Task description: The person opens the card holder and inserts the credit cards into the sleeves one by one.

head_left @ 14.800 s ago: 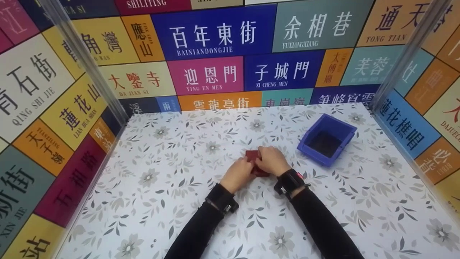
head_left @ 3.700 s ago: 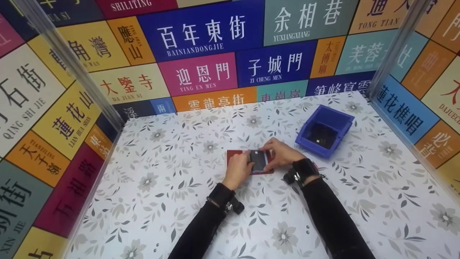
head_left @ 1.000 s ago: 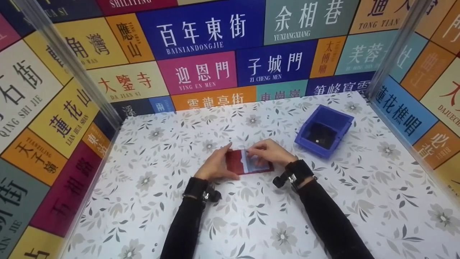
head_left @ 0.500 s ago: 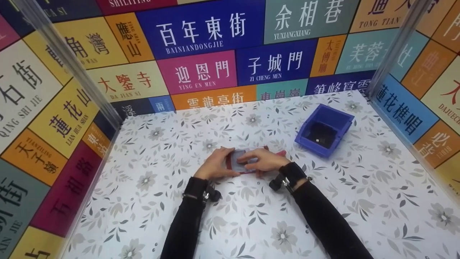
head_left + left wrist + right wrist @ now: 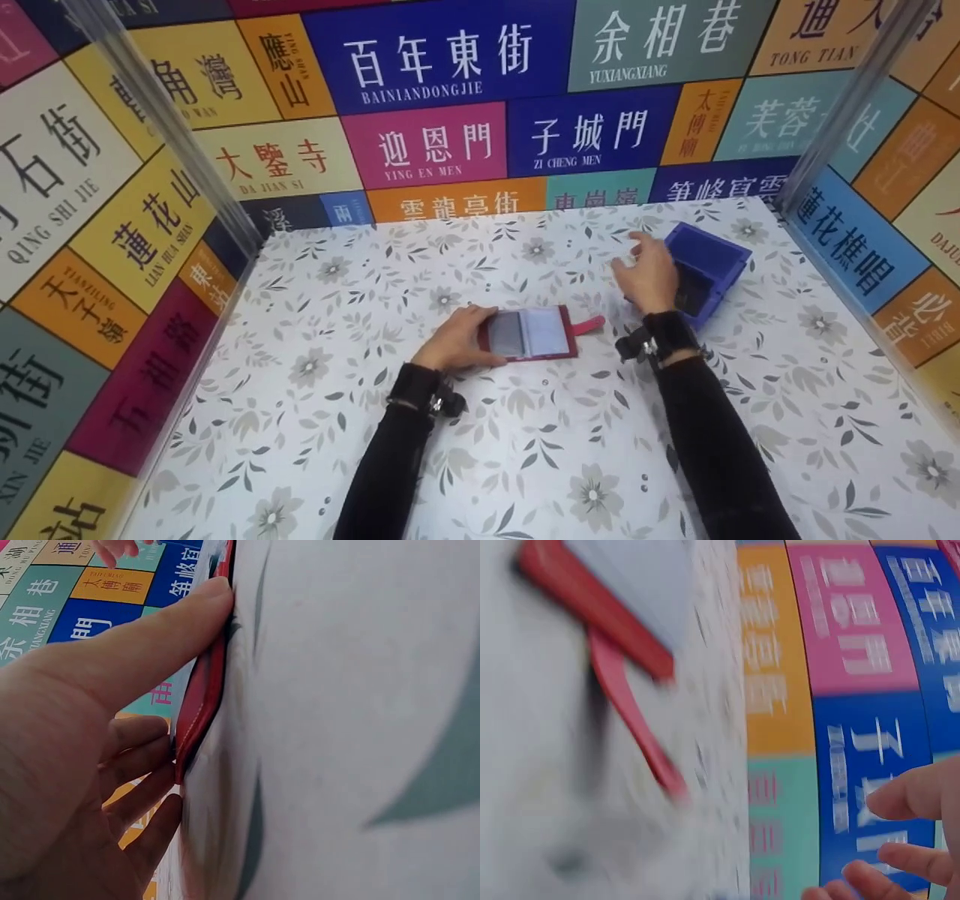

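A red card holder (image 5: 571, 341) lies unfolded on the floral tabletop, clear plastic sleeves facing up and its pink-red strap (image 5: 589, 325) sticking out to the right. My left hand (image 5: 456, 339) holds its left end, thumb along the near edge and fingers at the far side; the left wrist view shows the thumb (image 5: 165, 637) against the red edge. My right hand (image 5: 649, 274) is raised beside the blue bin (image 5: 709, 251), over its left wall, fingers loosely bent and nothing between them. In the right wrist view the strap (image 5: 634, 705) appears blurred.
The bin stands at the back right, with a dark inside partly hidden by my right hand. Printed sign panels (image 5: 435, 64) wall in the table (image 5: 360, 420) at the back and both sides, with clear corner posts.
My right hand has left the sleeves, which it was turning leftward, and moved right and back to the bin. The holder, shown folded far earlier, lies spread out. My left hand stays at its left end.
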`<action>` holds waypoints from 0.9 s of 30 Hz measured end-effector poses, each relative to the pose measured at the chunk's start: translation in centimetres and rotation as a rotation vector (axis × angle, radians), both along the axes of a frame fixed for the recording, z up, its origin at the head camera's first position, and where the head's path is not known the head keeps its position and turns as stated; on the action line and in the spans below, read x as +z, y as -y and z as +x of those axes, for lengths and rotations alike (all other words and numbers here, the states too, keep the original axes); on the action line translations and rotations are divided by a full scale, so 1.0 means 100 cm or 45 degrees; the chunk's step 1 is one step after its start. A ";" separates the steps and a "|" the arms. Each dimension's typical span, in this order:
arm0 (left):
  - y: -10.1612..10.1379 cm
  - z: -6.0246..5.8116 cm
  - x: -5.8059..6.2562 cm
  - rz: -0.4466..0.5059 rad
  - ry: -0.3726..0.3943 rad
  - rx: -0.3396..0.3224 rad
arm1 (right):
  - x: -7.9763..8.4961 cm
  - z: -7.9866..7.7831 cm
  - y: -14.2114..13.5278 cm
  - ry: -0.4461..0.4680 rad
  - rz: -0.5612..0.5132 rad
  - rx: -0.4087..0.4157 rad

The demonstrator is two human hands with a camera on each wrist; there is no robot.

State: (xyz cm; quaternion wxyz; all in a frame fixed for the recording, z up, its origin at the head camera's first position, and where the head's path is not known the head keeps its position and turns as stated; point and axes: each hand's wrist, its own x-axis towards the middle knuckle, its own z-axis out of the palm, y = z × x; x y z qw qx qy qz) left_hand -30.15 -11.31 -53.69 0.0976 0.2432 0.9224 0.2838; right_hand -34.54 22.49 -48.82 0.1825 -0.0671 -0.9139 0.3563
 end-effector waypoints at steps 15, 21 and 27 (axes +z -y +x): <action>-0.007 0.002 0.000 0.001 0.045 0.023 | -0.034 -0.035 -0.099 0.647 0.446 0.024; -0.006 0.001 0.001 -0.002 0.038 0.028 | -0.035 -0.033 -0.094 0.577 0.459 -0.009; -0.001 0.002 0.002 -0.006 0.044 0.042 | -0.036 -0.026 -0.077 0.371 0.463 -0.130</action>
